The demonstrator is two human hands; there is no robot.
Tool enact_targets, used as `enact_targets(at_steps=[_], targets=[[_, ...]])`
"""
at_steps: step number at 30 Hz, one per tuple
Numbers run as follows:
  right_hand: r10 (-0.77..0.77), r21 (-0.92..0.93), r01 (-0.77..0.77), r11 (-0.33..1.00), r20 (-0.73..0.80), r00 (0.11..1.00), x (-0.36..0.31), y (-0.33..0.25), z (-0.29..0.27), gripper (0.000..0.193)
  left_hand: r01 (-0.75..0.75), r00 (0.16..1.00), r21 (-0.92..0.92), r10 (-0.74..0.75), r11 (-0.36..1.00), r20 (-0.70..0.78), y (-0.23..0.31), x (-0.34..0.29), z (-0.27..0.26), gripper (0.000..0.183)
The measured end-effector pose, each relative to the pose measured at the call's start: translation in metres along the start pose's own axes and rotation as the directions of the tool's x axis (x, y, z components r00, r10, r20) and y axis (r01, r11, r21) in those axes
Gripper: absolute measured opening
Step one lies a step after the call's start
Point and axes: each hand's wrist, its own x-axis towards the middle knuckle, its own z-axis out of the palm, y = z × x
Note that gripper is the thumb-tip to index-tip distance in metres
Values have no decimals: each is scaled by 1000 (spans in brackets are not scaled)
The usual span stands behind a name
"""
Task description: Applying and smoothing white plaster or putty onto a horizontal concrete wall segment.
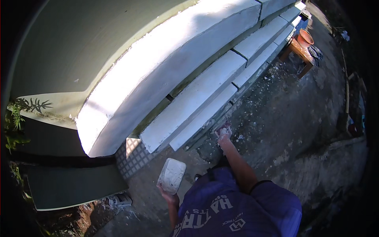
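A rectangular white tub, filled with white paste, is tilted in front of my left side. My left hand grips it by its lower end. White smears cover my right hand, which reaches forward near the foot of the stepped white mouldings. Its fingers look curled, and what is in them is too small to make out. Closest to that hand is the lowest white ledge, one of several long white bands along the wall. Higher up runs a thick, curved white moulding with sunlight on it.
A small wooden table stands at the far right with an orange pot on it. White splashes dot the dark concrete floor. A dark green panel and leafy plants are at left, near patterned tiles.
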Motion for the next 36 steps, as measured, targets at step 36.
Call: enact_targets(at_steps=[36], targets=[[81,-219,-89,972,-48,996,0,-31,70,15,194,966,-221,-225,956,-124,0,0,6,64]])
